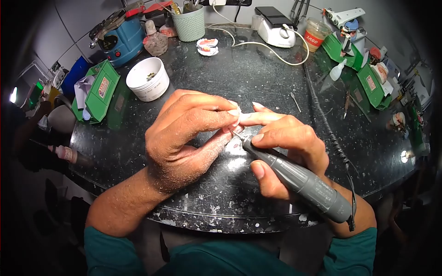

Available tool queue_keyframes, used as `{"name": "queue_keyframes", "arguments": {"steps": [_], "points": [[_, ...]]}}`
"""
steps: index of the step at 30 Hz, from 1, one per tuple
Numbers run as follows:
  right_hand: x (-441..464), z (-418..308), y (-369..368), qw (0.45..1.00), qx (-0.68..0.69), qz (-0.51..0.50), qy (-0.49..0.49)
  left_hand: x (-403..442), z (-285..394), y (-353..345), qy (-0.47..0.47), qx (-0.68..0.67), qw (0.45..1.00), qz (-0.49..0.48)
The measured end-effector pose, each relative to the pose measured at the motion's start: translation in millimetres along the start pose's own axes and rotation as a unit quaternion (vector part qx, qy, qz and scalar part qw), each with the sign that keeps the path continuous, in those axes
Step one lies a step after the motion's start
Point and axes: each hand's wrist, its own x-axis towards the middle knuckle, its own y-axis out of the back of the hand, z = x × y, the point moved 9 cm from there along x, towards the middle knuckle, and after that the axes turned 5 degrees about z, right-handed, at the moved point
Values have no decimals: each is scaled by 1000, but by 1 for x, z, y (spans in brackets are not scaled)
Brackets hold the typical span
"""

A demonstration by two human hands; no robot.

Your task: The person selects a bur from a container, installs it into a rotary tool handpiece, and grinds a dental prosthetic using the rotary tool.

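Near the middle of the dark table, my left hand (184, 133) pinches a small pale pink piece (235, 123) between thumb and fingertips; the fingers hide most of it. My right hand (294, 142) is wrapped round a grey handpiece (299, 179), whose thin metal bit points up and left at the piece. Whether the bit touches it I cannot tell. The fingertips of both hands meet beside the piece. Pale dust coats my left hand, and white powder (235, 146) lies on the table under the bit.
A white tub (148, 87) stands left of my left hand. Farther back are a dental model (207, 47), a mesh cup (189, 25) and a blue machine (120, 41). Green bins (99, 92) stand at the left and right. A black cord (324, 122) runs down the right.
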Motion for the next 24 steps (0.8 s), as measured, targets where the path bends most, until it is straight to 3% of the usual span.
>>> {"name": "queue_keyframes", "arguments": {"steps": [7,11,14,24], "points": [[0,1,1,1000,2,2,-8,-4,-1,-3,-5,13,999,-48],[2,4,6,998,19,54,-38,-5,-2,-4,0,16,999,-51],[0,4,0,1000,-6,1,-28,-6,-4,-4,25,14,998,-51],[0,11,7,995,19,56,-81,-8,-11,-5,62,7,997,-45]]}}
